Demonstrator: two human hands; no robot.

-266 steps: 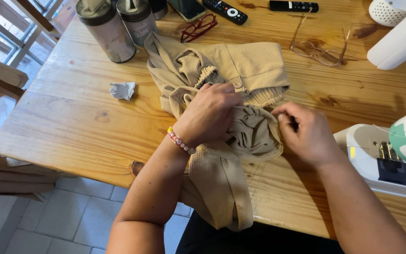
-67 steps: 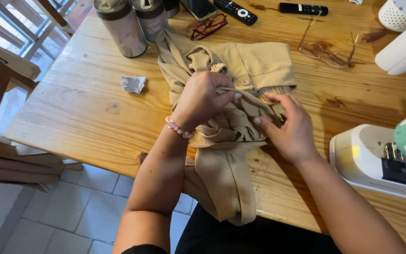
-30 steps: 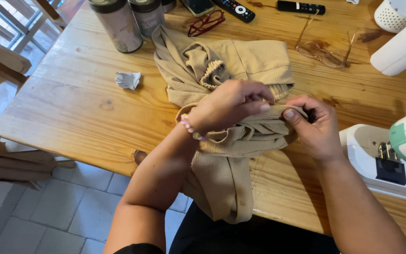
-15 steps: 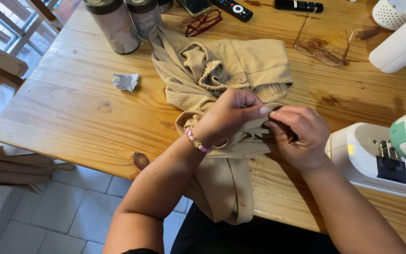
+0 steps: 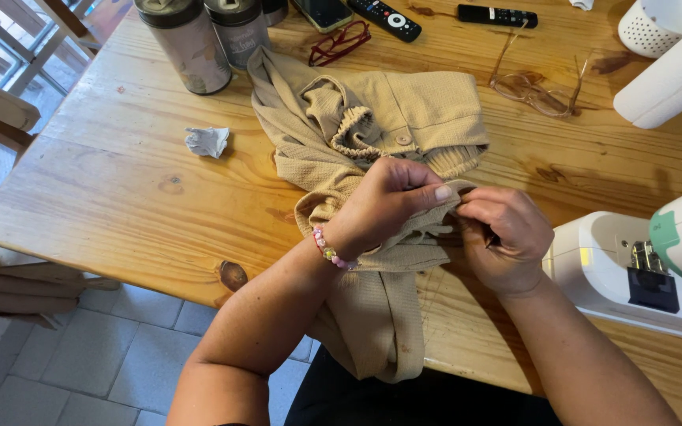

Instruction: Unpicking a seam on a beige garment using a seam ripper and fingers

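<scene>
At frame centre on a pale wooden plank table (image 5: 104, 197), crumpled beige textured-knit garment (image 5: 404, 126), left hand (image 5: 388, 201) pinching a fold of it, right hand (image 5: 503, 237) closed on the same fold, white sewing machine (image 5: 657, 268) at right edge, crumpled white paper scrap (image 5: 207, 141) upper left.

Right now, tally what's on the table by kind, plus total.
Beige garment, pinched by left hand and right hand: 1
Tins: 2 in full view
Remotes: 2
Eyeglasses, red and clear: 2
Crumpled paper scrap: 1
Sewing machine: 1
Paper towel roll: 1
White perforated cup: 1
Total: 11
</scene>
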